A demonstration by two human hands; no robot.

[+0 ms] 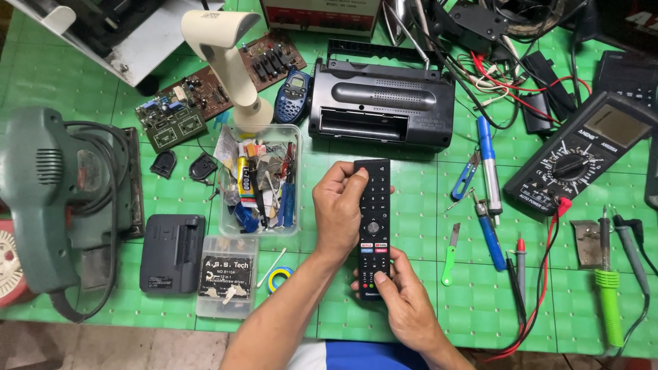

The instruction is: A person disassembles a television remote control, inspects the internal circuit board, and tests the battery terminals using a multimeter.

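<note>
A long black remote control point(374, 205) with several coloured buttons lies lengthwise over the green cutting mat point(418, 205), held above it by both hands. My left hand point(338, 209) grips its left side near the top, fingers curled over the upper edge. My right hand point(404, 298) holds the lower end, thumb pressed on the buttons near the bottom. Just beyond the remote sits a black radio cassette player point(382, 103).
A clear plastic box point(260, 181) of small parts stands left of the hands, with a screwdriver set case point(226, 276) and black charger point(171, 253) below it. A multimeter point(582, 154), soldering irons point(606, 288), blue tools point(488, 185) and probes lie right. A green sander point(55, 199) is far left.
</note>
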